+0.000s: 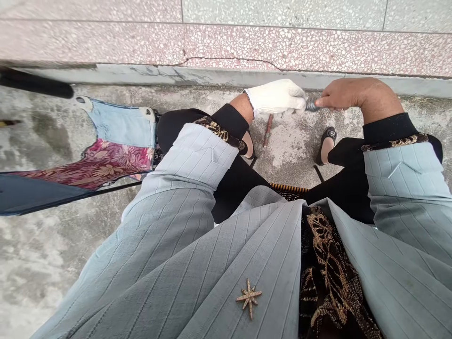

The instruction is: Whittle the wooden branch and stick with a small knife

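Gray ringed thing: between the hands, above the rough ground; its long way runs side to side.
Left hand: white glove, fingers curled shut on its left end.
Right hand: bare, finger and thumb pinched shut on its right end.
Hidden: both its ends, under fingers; the red stick's top, behind the glove.
Cut off: black bar, left edge.

Around the patchwork cloth
My feed shows a black bar near its upper-left corner and cracked pink terrazzo beyond it.
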### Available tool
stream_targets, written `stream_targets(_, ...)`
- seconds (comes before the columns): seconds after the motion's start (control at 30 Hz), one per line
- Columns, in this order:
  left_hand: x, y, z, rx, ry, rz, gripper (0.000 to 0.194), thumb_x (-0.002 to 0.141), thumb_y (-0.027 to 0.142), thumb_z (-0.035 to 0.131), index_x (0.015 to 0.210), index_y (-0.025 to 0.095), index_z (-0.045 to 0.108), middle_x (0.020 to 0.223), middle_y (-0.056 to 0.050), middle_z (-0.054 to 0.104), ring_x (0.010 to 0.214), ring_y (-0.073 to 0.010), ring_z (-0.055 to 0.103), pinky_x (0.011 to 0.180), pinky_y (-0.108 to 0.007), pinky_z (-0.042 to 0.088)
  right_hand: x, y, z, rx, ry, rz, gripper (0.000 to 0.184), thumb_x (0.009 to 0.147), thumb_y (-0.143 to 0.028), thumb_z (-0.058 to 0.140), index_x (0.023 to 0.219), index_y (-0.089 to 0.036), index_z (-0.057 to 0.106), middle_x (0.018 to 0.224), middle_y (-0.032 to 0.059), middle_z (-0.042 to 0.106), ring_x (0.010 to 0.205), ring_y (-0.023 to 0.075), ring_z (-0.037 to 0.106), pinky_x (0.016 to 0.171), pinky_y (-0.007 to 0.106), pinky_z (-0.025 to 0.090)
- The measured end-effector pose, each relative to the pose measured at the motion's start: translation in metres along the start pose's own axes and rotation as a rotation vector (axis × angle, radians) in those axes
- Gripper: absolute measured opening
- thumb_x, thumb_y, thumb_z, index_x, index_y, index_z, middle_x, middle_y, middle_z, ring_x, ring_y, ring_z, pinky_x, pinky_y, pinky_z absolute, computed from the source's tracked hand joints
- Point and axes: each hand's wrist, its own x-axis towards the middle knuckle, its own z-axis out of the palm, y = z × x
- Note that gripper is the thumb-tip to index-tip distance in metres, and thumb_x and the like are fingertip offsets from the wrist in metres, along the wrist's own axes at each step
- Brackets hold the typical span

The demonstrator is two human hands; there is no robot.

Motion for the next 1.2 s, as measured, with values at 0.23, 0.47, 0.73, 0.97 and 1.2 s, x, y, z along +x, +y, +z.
stream_targets(0.23,-0.007,0.007,0.006,-0.337,0.010,0.043,0.022,0.099,0.036,0.060,0.091,0.017,0.069,0.059,0.003,0.043,0.057,-0.0112,0.038,0.058,-0.029,0.036,-0.021,-0.002,-0.002,0.728,0.303,-0.100,0.037,0.112,-0.039,0.052,0.084,-0.016,0.062,0.074,0.0053,0.059,0.061,0.0129,0.051,0.064,0.030,0.042)
stream_targets(0.47,-0.004,0.010,0.002,-0.118,0.100,0.063,0.025,0.104,0.025,0.051,0.099,0.009,0.071,0.071,0.002,0.048,0.067,-0.0087,0.039,0.068,-0.029,0.029,-0.020,0.023,-0.001,1.013,-0.012,-0.561,0.064,0.076,-0.069,0.090,0.089,-0.010,0.071,0.076,0.0045,0.065,0.059,0.0097,0.055,0.054,0.025,0.041)
stream_targets(0.73,0.013,-0.005,0.002,0.304,0.036,0.092,0.030,0.097,0.026,0.053,0.103,0.012,0.078,0.092,-0.006,0.071,0.085,-0.0166,0.054,0.079,-0.031,0.036,-0.009,0.015,-0.003,0.294,-0.377,-0.352,0.060,0.092,-0.076,0.070,0.088,-0.016,0.068,0.075,0.0027,0.060,0.076,0.0163,0.061,0.069,0.029,0.051)
stream_targets(0.97,0.003,-0.001,0.003,0.163,0.048,0.033,0.034,0.097,0.035,0.052,0.098,0.013,0.078,0.070,-0.002,0.057,0.073,-0.0143,0.053,0.072,-0.031,0.034,-0.001,-0.008,0.002,-0.162,0.091,0.097,0.041,0.107,-0.047,0.057,0.094,-0.011,0.069,0.096,0.0136,0.069,0.094,0.0264,0.065,0.087,0.042,0.047)
stream_targets(1.2,-0.001,-0.002,0.009,-0.231,0.043,0.106,0.028,0.104,0.032,0.051,0.098,0.014,0.071,0.062,0.003,0.048,0.057,-0.0077,0.043,0.057,-0.024,0.036,-0.025,-0.004,-0.001,0.692,0.368,-0.089,0.040,0.111,-0.046,0.051,0.085,-0.017,0.062,0.079,0.0065,0.061,0.061,0.0137,0.052,0.064,0.032,0.042)
